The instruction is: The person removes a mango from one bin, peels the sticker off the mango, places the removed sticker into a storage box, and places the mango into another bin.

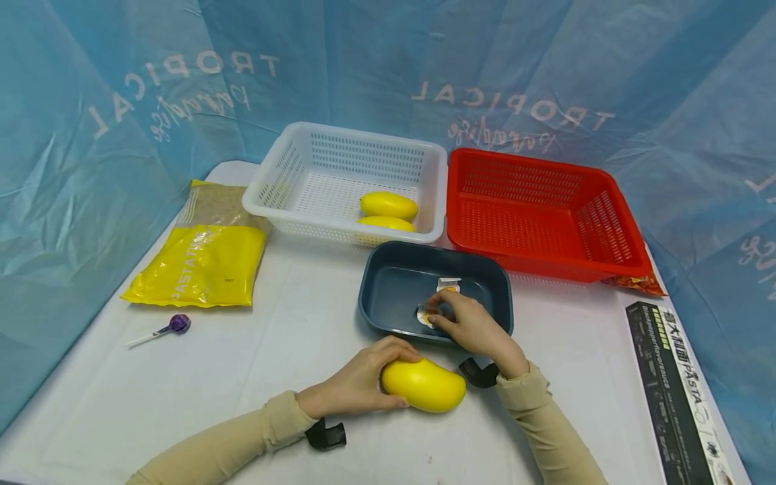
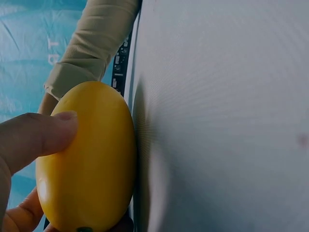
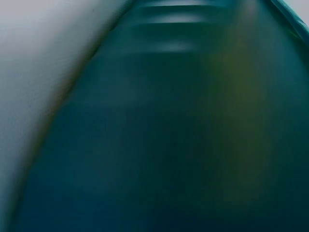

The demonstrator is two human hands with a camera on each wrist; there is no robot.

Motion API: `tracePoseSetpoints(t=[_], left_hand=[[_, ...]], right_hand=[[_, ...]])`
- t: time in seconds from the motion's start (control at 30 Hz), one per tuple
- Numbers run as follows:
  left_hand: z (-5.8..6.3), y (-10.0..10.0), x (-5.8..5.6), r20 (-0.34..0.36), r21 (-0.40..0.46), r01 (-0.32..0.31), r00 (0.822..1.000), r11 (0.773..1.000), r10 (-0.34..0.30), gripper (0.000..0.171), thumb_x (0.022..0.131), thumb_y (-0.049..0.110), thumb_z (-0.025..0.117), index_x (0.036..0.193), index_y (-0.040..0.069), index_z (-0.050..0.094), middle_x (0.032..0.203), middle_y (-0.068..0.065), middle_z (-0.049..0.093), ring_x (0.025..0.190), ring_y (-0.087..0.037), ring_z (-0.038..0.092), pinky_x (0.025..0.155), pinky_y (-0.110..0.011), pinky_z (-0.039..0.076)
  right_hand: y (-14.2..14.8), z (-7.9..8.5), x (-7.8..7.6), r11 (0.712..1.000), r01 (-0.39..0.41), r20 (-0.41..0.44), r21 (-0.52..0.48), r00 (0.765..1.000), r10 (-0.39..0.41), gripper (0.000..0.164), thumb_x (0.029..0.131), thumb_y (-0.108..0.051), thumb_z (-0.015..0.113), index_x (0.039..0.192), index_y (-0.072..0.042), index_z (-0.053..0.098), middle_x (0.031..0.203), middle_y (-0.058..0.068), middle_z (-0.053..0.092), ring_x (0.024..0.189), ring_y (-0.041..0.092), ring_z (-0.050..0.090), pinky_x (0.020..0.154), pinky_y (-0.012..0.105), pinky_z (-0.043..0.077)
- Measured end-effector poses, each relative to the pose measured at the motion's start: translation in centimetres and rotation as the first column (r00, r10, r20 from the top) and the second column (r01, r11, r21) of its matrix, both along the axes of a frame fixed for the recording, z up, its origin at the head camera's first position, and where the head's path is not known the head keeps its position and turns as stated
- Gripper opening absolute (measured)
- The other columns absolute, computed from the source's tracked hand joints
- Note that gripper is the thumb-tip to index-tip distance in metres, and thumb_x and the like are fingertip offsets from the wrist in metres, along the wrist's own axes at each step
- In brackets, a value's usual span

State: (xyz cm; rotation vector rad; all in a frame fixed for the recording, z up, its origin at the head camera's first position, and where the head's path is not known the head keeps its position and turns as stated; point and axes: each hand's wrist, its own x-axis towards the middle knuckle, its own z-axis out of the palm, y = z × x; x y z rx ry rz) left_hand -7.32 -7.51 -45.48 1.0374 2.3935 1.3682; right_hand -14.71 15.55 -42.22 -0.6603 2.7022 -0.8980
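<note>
A yellow mango (image 1: 423,384) rests on the white table, and my left hand (image 1: 367,378) grips its left end. In the left wrist view the thumb (image 2: 43,135) presses across the mango (image 2: 91,159). My right hand (image 1: 469,323) reaches over the near rim into a dark blue basin (image 1: 377,289). There its thumb and fingers pinch a small white-and-orange package (image 1: 425,316), partly covered by the fingertips. A similar small package (image 1: 448,285) lies just beyond, on the basin floor. The right wrist view shows only the blurred side of the basin (image 3: 145,121).
Behind the basin stand a white basket (image 1: 345,232) holding two mangoes (image 1: 389,205) and a red basket (image 1: 539,259). A yellow pasta bag (image 1: 200,263) and a purple lollipop (image 1: 178,324) lie left. A long pasta box (image 1: 679,397) and an orange-red packet (image 1: 642,283) lie right.
</note>
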Motion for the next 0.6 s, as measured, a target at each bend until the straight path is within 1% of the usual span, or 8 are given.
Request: tracePoseSetpoints(t=[0.1, 0.33, 0.47, 0.6], left_hand=[[0.05, 0.00, 0.07, -0.007, -0.006, 0.000, 1.000, 1.000, 0.000, 0.060, 0.074, 0.016, 0.083, 0.128, 0.012, 0.057, 0.131, 0.000, 0.054, 0.124, -0.017, 0.051, 0.108, -0.035, 0.043], [0.25, 0.00, 0.24, -0.033, -0.032, 0.001, 0.999, 1.000, -0.002, 0.062, 0.074, 0.016, 0.083, 0.129, 0.014, 0.057, 0.131, 0.001, 0.053, 0.123, -0.016, 0.052, 0.107, -0.034, 0.043], [0.49, -0.05, 0.32, -0.063, -0.071, 0.013, 0.998, 0.997, -0.017, 0.063, 0.075, 0.018, 0.083, 0.131, 0.015, 0.055, 0.133, 0.002, 0.052, 0.124, -0.015, 0.051, 0.108, -0.034, 0.043], [0.62, -0.04, 0.34, -0.112, -0.122, 0.022, 0.993, 0.992, -0.036, 0.066, 0.075, 0.020, 0.083, 0.134, 0.016, 0.052, 0.136, 0.002, 0.051, 0.126, -0.015, 0.050, 0.108, -0.034, 0.043]], right_hand=[[-0.01, 0.02, 0.09, 1.000, -0.003, -0.016, 0.009, 1.000, 0.004, 0.031, 0.094, -0.024, 0.063, 0.122, -0.011, 0.058, 0.108, 0.005, 0.066, 0.077, 0.013, 0.058, 0.070, 0.025, 0.051], [0.00, -0.02, 0.24, 1.000, -0.012, -0.028, 0.007, 1.000, 0.012, 0.040, 0.094, -0.024, 0.063, 0.132, -0.014, 0.053, 0.124, 0.007, 0.063, 0.083, 0.015, 0.061, 0.072, 0.027, 0.053], [0.04, -0.10, 0.26, 1.000, -0.005, -0.026, 0.010, 1.000, 0.006, 0.043, 0.094, -0.025, 0.063, 0.134, -0.014, 0.051, 0.127, 0.009, 0.062, 0.084, 0.016, 0.065, 0.072, 0.029, 0.055], [0.10, -0.17, 0.25, 1.000, -0.003, -0.026, 0.006, 1.000, 0.004, 0.047, 0.094, -0.026, 0.063, 0.138, -0.014, 0.048, 0.133, 0.010, 0.058, 0.085, 0.017, 0.068, 0.075, 0.032, 0.057]])
